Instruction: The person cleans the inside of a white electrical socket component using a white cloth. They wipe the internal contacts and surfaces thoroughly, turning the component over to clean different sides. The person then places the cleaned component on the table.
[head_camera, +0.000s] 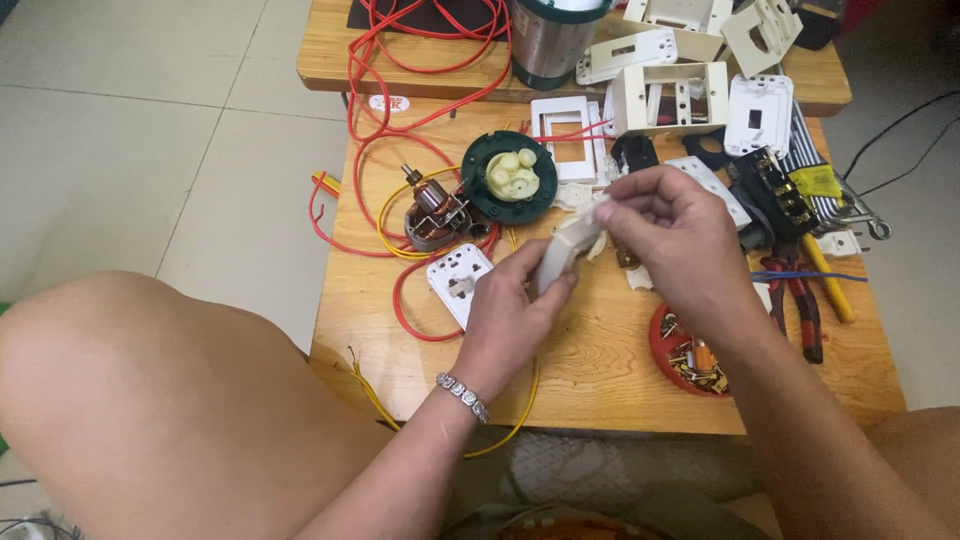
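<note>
- The left hand (510, 305) is closed round the lower end of a cream plastic housing piece (566, 250), fingers wrapped about it and holding it tilted above the wooden table (600, 385).
- The right hand (668, 228) pinches the upper end of the same piece between thumb and fingertips; the other fingers are curled in, so both hands have hold of it.
- The housing piece sits just in front of and to the right of the green round gear plate (508, 177), which lies flat with cream gears on top.
- Left of the gear plate and almost touching it rests a small motor armature (432, 210) with copper windings.
- In front of the gear plate, just beside the left hand's knuckles, lies a white switch plate (458, 282).
- Red wire (400, 100) loops away behind and to the left of the gear plate; yellow wire (392, 200) curls round the armature.
- Right of the gear plate stands a cream open wall box (668, 100), with white faceplates (560, 135) between the two.
- Well to the right of the gear plate lie red-handled pliers (800, 305) and a yellow-handled screwdriver (825, 275).
- A red dish of small metal parts (672, 345) sits under the right wrist, far in front of and to the right of the gear plate.
</note>
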